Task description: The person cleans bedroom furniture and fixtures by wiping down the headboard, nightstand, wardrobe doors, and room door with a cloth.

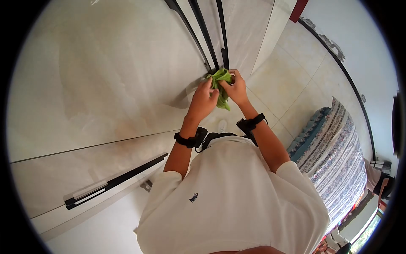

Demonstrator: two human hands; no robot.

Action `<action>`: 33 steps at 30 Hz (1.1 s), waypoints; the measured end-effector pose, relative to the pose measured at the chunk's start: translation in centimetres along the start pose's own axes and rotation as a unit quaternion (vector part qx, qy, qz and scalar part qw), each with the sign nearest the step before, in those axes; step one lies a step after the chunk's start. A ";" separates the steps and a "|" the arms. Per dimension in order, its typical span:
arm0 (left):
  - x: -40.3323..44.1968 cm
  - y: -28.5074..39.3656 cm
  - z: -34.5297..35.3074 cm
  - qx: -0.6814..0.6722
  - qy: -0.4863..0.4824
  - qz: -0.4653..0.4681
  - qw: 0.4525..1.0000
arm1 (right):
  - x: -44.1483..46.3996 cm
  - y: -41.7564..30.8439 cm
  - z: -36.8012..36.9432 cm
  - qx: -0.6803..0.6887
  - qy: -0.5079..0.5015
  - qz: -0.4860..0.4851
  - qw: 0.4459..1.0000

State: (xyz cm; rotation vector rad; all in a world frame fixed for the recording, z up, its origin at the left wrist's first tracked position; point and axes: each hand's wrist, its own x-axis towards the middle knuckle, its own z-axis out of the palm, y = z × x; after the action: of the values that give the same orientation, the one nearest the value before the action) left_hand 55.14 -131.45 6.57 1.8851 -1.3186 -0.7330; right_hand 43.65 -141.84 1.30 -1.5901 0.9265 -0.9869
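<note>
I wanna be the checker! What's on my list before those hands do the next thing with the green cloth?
1. Right hand has the cloth: ok, thumb and fingers are on it.
2. Left hand has a firm grip: cannot tell; it is at the cloth's edge.
3. Cloth is by the upright handles: ok, at their lower ends.
4. Cloth is wrapped right around a handle: cannot tell, hands and folds hide it.
5. Wrist bands are on: ok, one on each arm.
6. Bedding is away from the hands: ok, off to the right.
</note>
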 end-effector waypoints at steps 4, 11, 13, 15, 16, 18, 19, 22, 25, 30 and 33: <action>-0.5 1.8 -0.5 0.043 0.081 0.149 0.985 | 0.6 -2.9 -0.4 0.142 -0.025 -0.027 0.989; -0.1 6.7 -3.4 -0.063 0.105 0.090 0.988 | 1.6 -7.5 -0.9 0.096 -0.070 -0.105 0.987; 0.8 4.8 -2.7 -0.049 0.127 0.158 0.978 | 1.2 -5.6 -0.6 0.077 -0.055 -0.129 0.987; 0.9 4.4 -2.5 -0.041 0.117 0.119 0.985 | 0.4 -4.1 -1.0 0.024 -0.100 -0.073 0.992; 0.9 4.4 -2.5 -0.032 0.109 0.082 0.990 | 0.3 -3.5 -1.2 0.022 -0.103 -0.073 0.992; 0.9 4.7 -2.8 0.005 0.110 0.069 0.992 | 0.2 -2.7 -1.4 0.019 -0.140 -0.052 0.989; 0.8 4.8 -2.9 0.043 0.109 0.057 0.991 | 0.1 -2.4 -1.5 0.017 -0.147 -0.051 0.988; 2.3 2.5 -1.5 0.078 0.213 0.145 0.963 | 0.6 -1.5 -1.5 0.142 -0.217 0.038 0.965; 3.2 2.1 0.3 0.064 0.311 0.175 0.932 | 0.6 -0.9 -1.0 0.188 -0.223 0.020 0.956; 3.3 3.7 -0.1 0.084 0.344 0.112 0.928 | -0.8 -0.8 -0.9 0.042 -0.156 -0.015 0.987; 1.3 2.2 0.5 0.129 0.304 0.063 0.942 | -1.8 0.5 -0.1 -0.044 -0.204 -0.049 0.977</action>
State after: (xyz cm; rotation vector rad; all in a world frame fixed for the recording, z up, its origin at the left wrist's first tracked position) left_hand 53.94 -133.27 7.94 1.9795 -1.1439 0.1077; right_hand 42.85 -140.28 0.58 -1.8387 0.6176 -0.6522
